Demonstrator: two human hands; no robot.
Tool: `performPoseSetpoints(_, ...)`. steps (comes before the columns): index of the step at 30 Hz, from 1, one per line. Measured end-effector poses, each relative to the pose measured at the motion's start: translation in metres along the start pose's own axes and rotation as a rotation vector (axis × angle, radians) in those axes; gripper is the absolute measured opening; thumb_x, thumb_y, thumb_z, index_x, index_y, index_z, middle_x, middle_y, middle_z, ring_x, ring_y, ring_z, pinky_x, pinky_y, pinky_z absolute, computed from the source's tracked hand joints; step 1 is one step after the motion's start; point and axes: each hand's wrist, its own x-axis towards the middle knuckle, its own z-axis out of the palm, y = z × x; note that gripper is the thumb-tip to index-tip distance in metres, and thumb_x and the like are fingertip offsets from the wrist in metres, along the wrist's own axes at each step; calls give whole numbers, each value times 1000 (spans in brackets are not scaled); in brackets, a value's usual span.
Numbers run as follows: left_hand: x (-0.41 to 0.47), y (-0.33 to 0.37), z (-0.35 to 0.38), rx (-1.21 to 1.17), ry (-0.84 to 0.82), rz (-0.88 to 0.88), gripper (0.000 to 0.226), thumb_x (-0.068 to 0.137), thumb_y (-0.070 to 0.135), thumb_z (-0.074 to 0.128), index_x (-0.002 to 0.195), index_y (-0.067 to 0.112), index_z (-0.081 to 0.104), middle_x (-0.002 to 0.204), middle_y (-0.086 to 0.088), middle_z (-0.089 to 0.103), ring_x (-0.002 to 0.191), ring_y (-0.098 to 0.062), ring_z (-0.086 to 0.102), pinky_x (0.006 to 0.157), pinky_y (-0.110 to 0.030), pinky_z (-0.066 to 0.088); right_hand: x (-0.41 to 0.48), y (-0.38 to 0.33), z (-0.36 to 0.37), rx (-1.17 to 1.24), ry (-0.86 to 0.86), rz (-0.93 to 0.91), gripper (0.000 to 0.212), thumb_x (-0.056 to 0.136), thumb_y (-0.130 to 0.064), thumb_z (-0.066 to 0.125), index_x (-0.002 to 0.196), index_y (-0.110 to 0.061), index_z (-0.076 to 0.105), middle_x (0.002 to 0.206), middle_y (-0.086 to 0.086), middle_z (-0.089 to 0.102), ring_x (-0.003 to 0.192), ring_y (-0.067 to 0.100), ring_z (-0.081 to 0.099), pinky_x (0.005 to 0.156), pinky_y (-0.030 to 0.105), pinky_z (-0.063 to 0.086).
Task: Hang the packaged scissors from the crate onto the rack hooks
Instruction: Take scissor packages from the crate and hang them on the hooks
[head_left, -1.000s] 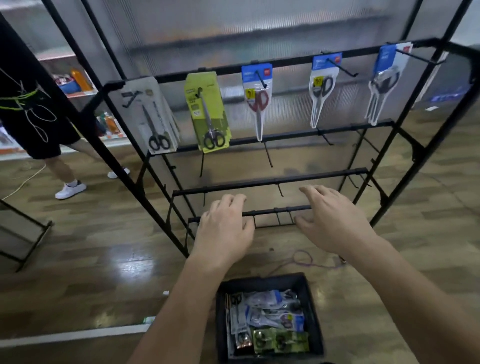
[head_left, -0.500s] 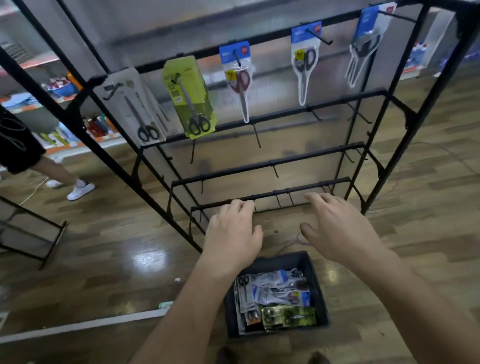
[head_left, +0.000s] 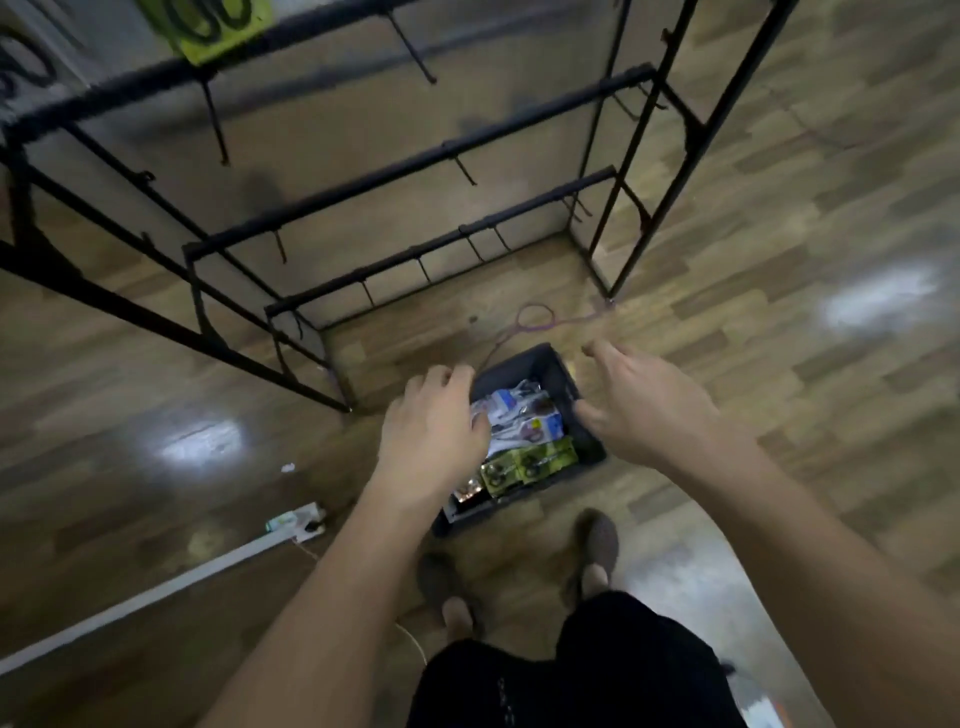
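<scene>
Your left hand, fingers loosely bent and holding nothing, hovers over the left edge of the black crate. Your right hand, fingers spread and empty, is over its right rim. The packaged scissors lie inside the crate, between your hands. The black rack stands beyond the crate.

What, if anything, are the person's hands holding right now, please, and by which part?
Nothing yet: the right hand is spread empty above the crate, and the left hand hovers over the packaged scissors without gripping one.
</scene>
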Motion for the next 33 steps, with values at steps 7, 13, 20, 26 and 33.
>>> performPoseSetpoints(7,36,-42,151,-113,-129,-148,51,98,32,56,146,19,45,137,-6,53,128,-31,47,100,-47,46,88,36,130,-41,-253,-79,59,88,-41,62,141,-32,40,135,6,57,118,35,59,89,41,51)
performPoseSetpoints(13,137,-103,354,-109,-250,-231,54,101,34,55,151,17,40,146,-8,48,134,-31,44,106,-49,44,229,97,328,-119,-431,-124,59,91,-39,65,142,-21,42,132,9,57,112,34,60,87,43,53)
performPoseSetpoints(20,268,-174,571,-17,-351,-188,66,99,34,57,158,18,31,153,-13,43,139,-36,41,107,-47,43,374,149,557,-220,-563,-171,63,94,-29,63,152,-24,37,142,9,56,122,32,58,83,34,46)
performPoseSetpoints(26,331,-206,672,94,-386,-90,62,98,31,59,153,14,37,152,-12,42,138,-33,42,101,-42,42,471,155,647,-443,-630,-391,39,91,-38,69,119,-18,51,126,8,61,97,26,58,79,34,50)
performPoseSetpoints(33,350,-227,679,240,-366,-72,54,93,34,66,143,25,47,140,-13,49,129,-37,48,104,-47,43,520,143,667,-668,-613,-458,59,81,-41,79,131,-15,62,123,5,67,102,25,67,60,30,46)
